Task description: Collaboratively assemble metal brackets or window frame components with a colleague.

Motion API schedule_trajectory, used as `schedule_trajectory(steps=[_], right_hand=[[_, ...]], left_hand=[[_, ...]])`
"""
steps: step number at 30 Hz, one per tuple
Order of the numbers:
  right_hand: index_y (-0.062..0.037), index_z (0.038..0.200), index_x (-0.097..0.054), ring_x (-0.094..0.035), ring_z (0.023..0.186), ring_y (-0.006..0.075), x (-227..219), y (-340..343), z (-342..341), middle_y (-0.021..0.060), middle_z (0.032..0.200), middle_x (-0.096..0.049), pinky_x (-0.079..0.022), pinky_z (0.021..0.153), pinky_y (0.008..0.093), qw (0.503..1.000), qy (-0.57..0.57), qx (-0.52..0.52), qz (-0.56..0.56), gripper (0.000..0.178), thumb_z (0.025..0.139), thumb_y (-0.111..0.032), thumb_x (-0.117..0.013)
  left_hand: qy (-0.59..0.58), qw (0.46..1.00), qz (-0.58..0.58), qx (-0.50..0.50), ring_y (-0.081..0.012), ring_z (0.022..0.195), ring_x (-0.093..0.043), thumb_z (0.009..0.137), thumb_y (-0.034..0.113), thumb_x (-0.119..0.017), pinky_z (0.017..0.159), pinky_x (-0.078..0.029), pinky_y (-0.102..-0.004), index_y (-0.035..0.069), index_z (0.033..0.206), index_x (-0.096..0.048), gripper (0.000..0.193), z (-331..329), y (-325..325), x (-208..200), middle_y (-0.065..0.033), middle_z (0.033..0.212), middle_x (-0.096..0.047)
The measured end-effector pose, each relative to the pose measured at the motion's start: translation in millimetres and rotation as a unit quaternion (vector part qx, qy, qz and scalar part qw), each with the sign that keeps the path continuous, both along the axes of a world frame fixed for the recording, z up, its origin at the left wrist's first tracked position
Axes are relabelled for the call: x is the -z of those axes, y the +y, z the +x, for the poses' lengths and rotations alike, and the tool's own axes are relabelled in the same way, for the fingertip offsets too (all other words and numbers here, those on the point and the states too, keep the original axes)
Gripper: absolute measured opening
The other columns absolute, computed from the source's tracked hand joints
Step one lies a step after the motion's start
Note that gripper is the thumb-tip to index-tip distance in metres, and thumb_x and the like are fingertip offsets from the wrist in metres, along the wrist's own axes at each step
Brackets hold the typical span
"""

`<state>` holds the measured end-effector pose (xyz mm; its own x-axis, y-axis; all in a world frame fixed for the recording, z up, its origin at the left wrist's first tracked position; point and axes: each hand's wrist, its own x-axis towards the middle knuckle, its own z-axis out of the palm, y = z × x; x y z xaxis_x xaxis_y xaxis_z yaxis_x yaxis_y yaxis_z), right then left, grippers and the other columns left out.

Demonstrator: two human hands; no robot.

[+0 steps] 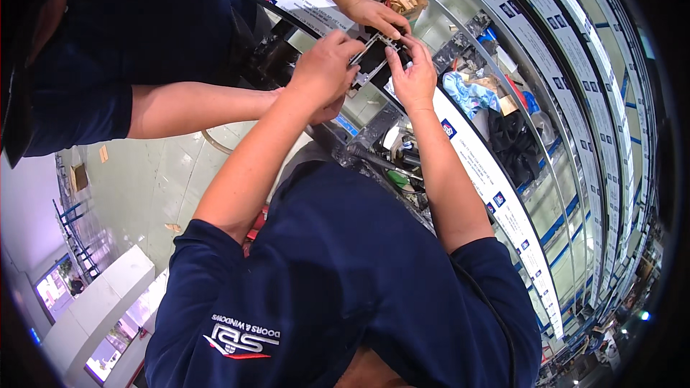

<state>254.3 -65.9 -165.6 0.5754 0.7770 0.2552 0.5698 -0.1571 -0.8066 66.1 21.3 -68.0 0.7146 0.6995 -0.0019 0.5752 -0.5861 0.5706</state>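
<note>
Two pairs of hands converge on a small silver metal piece (387, 42), which lies between the wearer's hands, beside the white film-covered profile (467, 145). The wearer's right hand (415, 82) appears to grasp its right end between thumb and fingers; the left hand (325, 66) is curled at the left, though what it clasps, if anything, cannot be told. A co-worker's hand (375, 16) touches in from the far side, the other (328, 111) partly hidden beneath the wearer's left forearm. Likely hazards: uncoordinated pushing could skew the piece, a slip could pinch crowded fingertips, and bare metal edges could scratch the film.
</note>
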Motion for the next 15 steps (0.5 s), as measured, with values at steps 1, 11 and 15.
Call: schedule_trajectory(steps=[1,11,15], right_hand=[[-0.0073,0.122,-0.069,-0.069,0.117,0.037,-1,1,-1,0.0138,0.13,-0.07,-0.055,0.1,0.0443,1.0,-0.002,0.002,-0.003,0.041,0.094,-0.036,-0.078],[-0.0083,0.121,-0.069,-0.069,0.117,0.0371,-1,0,-5,0.0136,0.13,-0.07,-0.055,0.099,0.0453,1.0,-0.014,0.011,0.009,0.039,0.095,-0.036,-0.077],[-0.0085,0.121,-0.069,-0.068,0.117,0.0362,1,1,-4,0.0129,0.13,-0.07,-0.054,0.099,0.0446,1.0,-0.008,0.011,0.009,0.039,0.095,-0.037,-0.077]], left_hand=[[0.031,0.997,0.023,0.064,-0.038,0.115,-0.064,0.093,0.031,-0.071,0.095,-0.053,-0.0487,0.012,0.117,-0.077,0.031,-2,5,-1,-0.0156,0.126,-0.065],[0.204,0.945,0.095,0.238,-0.0449,0.145,-0.042,0.094,0.039,-0.067,0.122,-0.032,-0.0547,0.014,0.137,-0.072,0.05,-8,10,-3,-0.0231,0.159,-0.043],[0.154,0.963,0.05,0.214,-0.0419,0.137,-0.053,0.093,0.032,-0.07,0.118,-0.039,-0.0523,0.013,0.136,-0.071,0.047,-16,14,4,-0.022,0.15,-0.053]])
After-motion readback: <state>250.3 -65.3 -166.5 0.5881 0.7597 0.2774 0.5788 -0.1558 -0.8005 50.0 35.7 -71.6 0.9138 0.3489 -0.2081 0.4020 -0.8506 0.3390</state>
